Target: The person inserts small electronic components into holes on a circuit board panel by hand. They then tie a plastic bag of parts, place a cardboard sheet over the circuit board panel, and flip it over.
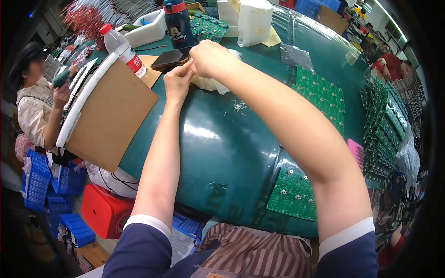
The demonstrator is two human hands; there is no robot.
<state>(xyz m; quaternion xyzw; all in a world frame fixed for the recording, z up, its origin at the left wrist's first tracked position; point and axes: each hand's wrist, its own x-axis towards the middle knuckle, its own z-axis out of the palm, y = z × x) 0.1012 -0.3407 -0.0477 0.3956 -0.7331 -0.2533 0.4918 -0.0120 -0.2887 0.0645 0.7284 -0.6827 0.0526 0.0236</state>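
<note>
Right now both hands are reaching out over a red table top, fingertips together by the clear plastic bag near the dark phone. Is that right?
Not quite: the table top is dark green, not red, as the head view shows. The rest holds: the left hand and right hand meet fingertip to fingertip by the clear plastic bag near the dark phone.

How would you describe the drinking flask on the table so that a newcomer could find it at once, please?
Look to the far edge of the green table, beyond both hands. The flask stands upright beside the clear water bottle; unlike that bottle, it is dark blue with a red-and-blue lid.
</note>
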